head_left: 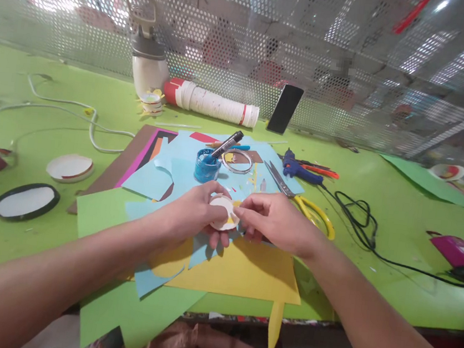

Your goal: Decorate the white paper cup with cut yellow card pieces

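Note:
My left hand (196, 212) is closed around a small white paper cup (223, 212), held over the sheets of coloured paper. My right hand (271, 218) pinches at the cup's right side, where a small yellow paper piece (232, 217) shows against the white. Under both hands lie a yellow sheet (246, 270), light blue sheets (181, 174) and green sheets (137, 308).
Yellow-handled scissors (308, 205), a blue glue gun (299, 170) with a black cable (360, 222), a blue pot (206, 165) with a marker, a tape ring (237, 162), a stack of cups (210, 103), a phone (285, 108), a white bottle (147, 58) and round lids (25, 201) lie on the green table.

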The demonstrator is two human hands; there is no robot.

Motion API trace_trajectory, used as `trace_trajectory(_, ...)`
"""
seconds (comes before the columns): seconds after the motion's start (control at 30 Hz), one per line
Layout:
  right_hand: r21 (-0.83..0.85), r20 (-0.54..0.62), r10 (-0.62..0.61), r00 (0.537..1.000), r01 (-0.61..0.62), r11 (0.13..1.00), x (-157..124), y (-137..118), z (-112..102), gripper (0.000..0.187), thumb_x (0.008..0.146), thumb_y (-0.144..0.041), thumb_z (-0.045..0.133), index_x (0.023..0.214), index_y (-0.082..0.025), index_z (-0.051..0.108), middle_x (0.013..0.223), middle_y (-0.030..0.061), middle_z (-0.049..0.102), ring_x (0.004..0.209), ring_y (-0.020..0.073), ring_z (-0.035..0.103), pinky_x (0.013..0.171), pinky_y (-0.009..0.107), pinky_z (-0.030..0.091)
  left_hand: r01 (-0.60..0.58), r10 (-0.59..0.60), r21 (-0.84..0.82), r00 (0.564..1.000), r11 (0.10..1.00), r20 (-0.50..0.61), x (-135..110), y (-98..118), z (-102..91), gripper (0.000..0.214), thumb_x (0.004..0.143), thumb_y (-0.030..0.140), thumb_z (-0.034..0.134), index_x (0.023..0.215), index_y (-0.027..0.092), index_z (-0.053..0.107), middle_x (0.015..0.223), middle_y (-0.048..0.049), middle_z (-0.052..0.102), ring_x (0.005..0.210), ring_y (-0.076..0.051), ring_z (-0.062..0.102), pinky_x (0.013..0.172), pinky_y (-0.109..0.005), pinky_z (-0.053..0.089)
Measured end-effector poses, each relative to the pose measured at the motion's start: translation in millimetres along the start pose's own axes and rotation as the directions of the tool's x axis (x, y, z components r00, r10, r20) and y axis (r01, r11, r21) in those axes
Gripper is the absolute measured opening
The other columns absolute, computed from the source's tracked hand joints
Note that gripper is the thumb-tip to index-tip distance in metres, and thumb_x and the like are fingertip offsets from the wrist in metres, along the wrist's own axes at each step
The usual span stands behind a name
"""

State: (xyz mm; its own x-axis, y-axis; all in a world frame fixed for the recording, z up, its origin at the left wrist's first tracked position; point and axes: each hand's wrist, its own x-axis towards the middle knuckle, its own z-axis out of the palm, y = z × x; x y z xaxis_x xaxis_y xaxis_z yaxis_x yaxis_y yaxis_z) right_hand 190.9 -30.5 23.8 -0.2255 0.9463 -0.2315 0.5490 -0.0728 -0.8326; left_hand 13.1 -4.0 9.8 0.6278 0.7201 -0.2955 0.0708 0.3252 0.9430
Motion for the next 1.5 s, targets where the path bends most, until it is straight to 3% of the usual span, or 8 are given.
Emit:
trace_trajectory(0.2, 0.234, 0.068, 0.072, 0.995, -0.086, 0.968, -1, -8, 0, 0.023, 0.085, -0.026, 0.058, 0.066, -0.014, 0.056, 0.051, -0.0029, 0.058, 0.045, 0.0073, 0.056, 0.044, 0.018, 0.044, -0.086, 0.087, -0.009, 0.996, 0.996, 0.030, -5, 10, 2.5, 0.030, 0.071, 0.007, 0.054, 0.098, 0.018, 0.045, 0.068, -0.0037, 0.067, 0.054, -0.016, 0.063, 0.041, -0.020, 0.045)
trace_trajectory(0.33, 0.418, 0.094, 0.084, 0.992, -0.116, 0.901, 1, -4, 0, 0.020, 0.081, -0.031, 0.065, 0.074, -0.014, 0.058, 0.054, -0.0033, 0.060, 0.044, 0.0070, 0.057, 0.042, 0.017, 0.043, -0.075, 0.074, -0.017, 0.997, 0.997, -0.018, -6, 14, 1.6, 0.032, 0.071, 0.007, 0.055, 0.102, 0.017, 0.049, 0.068, -0.0029, 0.066, 0.053, -0.015, 0.063, 0.041, -0.021, 0.046)
trace_trajectory(0.5, 0.533, 0.114, 0.075, 0.991, -0.125, 0.837, 5, 2, 0, 0.029, 0.076, -0.038, 0.071, 0.074, -0.013, 0.059, 0.056, -0.0025, 0.061, 0.042, 0.0066, 0.056, 0.043, 0.018, 0.046, -0.102, 0.104, -0.086, 0.995, 0.991, 0.013, -6, 13, -1.0, 0.030, 0.076, 0.011, 0.052, 0.106, 0.014, 0.051, 0.077, -0.0066, 0.067, 0.062, -0.018, 0.065, 0.048, -0.025, 0.051)
trace_trajectory(0.73, 0.628, 0.056, 0.026, 0.998, -0.056, 0.776, 6, 3, 1, 0.034, 0.070, -0.040, 0.077, 0.069, -0.013, 0.057, 0.055, -0.0019, 0.061, 0.044, 0.0078, 0.058, 0.038, 0.016, 0.046, -0.193, 0.200, -0.193, 0.980, 0.962, 0.018, -6, 10, -1.6, 0.024, 0.083, 0.016, 0.046, 0.105, 0.011, 0.053, 0.086, -0.0109, 0.067, 0.071, -0.019, 0.066, 0.054, -0.027, 0.052)
trace_trajectory(1.07, 0.668, 0.010, 0.019, 1.000, -0.021, 0.744, 7, 5, 6, 0.025, 0.076, -0.033, 0.072, 0.073, -0.013, 0.057, 0.059, -0.0012, 0.061, 0.046, 0.0085, 0.060, 0.040, 0.017, 0.048, -0.233, 0.223, -0.053, 0.964, 0.971, -0.143, 0, 4, 4.4, 0.039, 0.074, 0.013, 0.064, 0.110, 0.013, 0.050, 0.074, -0.0024, 0.064, 0.059, -0.013, 0.061, 0.051, -0.024, 0.049)
trace_trajectory(1.5, 0.679, 0.054, 0.054, 0.997, -0.077, 0.730, 8, 7, 14, 0.019, 0.082, -0.029, 0.065, 0.078, -0.012, 0.056, 0.062, 0.0021, 0.064, 0.045, 0.0099, 0.061, 0.040, 0.018, 0.049, -0.175, 0.151, -0.068, 0.953, 0.982, -0.264, 0, 6, -1.1, 0.041, 0.069, 0.009, 0.065, 0.109, 0.013, 0.055, 0.077, -0.0016, 0.065, 0.058, -0.010, 0.056, 0.047, -0.019, 0.041)
